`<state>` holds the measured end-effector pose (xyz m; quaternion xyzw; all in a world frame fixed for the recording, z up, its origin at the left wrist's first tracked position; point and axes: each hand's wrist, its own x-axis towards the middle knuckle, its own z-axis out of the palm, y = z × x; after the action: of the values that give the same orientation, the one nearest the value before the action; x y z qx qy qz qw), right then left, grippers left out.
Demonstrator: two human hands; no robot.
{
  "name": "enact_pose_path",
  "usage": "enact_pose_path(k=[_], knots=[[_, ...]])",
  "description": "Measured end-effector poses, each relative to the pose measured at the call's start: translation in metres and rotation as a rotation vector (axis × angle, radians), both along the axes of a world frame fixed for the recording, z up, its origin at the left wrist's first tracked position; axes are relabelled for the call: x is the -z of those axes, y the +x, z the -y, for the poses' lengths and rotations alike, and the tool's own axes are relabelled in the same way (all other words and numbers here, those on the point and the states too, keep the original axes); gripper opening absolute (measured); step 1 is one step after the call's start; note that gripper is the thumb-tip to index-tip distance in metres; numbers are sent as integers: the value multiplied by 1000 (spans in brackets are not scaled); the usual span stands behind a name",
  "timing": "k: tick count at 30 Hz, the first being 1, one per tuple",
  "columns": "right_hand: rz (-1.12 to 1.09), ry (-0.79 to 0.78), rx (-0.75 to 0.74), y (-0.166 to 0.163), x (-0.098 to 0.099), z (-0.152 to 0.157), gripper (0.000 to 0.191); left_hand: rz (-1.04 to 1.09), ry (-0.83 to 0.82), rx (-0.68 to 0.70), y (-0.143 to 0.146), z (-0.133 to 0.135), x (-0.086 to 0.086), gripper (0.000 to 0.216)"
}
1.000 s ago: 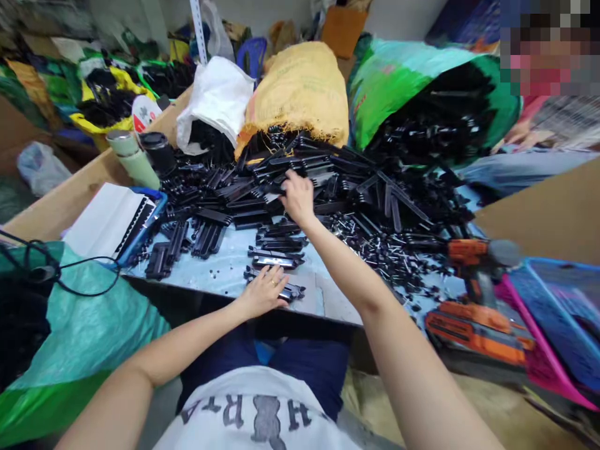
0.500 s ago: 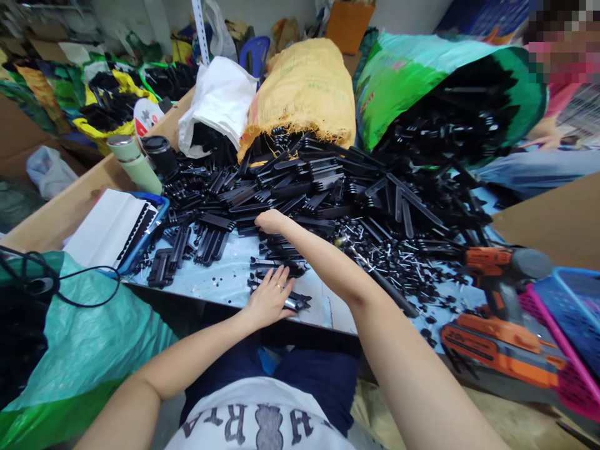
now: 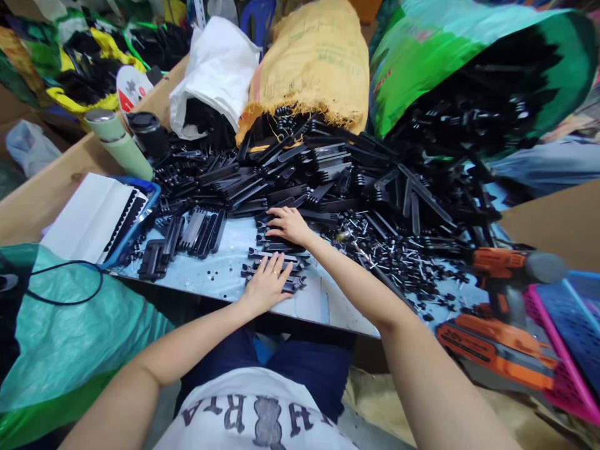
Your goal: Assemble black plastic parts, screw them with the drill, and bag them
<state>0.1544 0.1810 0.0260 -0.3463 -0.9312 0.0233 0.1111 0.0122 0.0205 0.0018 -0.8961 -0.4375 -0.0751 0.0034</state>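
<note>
My left hand lies flat, fingers spread, on several black plastic pieces with forked ends, lined up near the front edge of the table. Just beyond it, my right hand rests with fingers apart on more black pieces in the same row. What lies beneath both palms is hidden. Behind my right hand rises a large heap of long black plastic parts. To the left, a small group of flat black strips lies side by side on the blue tabletop.
Small screws and black bits are scattered to the right, near an orange cordless drill. A yellow sack, a white sack and a green sack stand behind. At left are a green flask and a blue tray.
My right hand has gone from closed at the heap's edge to spread over the row of pieces, slightly nearer me. My left hand stays on its pieces. The camera view has tilted down.
</note>
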Motion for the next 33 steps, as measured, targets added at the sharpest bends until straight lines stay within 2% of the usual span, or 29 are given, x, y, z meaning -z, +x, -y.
enact_pose_path(k=[6, 9, 13, 16, 18, 20, 22, 25, 27, 29, 31, 33], knots=[[-12, 8, 20, -12, 0, -39, 42, -21, 14, -1, -1, -35, -3, 71], [-15, 24, 82, -15, -3, -46, 42, -30, 6, -15, -4, -47, -6, 72], [2, 59, 138, -17, -19, -40, 39, -27, -7, -11, -7, -46, -7, 76], [125, 173, 141, -19, -35, -39, 29, 12, 3, -15, -6, -36, -10, 78], [232, 223, 131, -21, -44, -42, 31, 75, 35, 8, -8, -34, -17, 76], [307, 228, 129, -23, -49, -46, 31, 164, 93, -21, -20, -43, -30, 65], [342, 227, 132, -23, -54, -47, 31, 262, 157, -205, -46, -68, -46, 52], [295, 233, 155, -21, -62, -40, 30, 368, 211, -702, -108, -131, -71, 44], [164, 185, 205, -18, -66, -29, 38, 362, 209, -951, -153, -176, -80, 42], [-54, 51, 285, -16, -68, -15, 45, 330, 171, -1092, -190, -214, -83, 39], [-308, -182, 355, -14, -67, 3, 43, 266, 118, -1129, -214, -241, -78, 35], [-518, -424, 372, -10, -65, 26, 39, 211, 77, -1152, -224, -257, -70, 33]])
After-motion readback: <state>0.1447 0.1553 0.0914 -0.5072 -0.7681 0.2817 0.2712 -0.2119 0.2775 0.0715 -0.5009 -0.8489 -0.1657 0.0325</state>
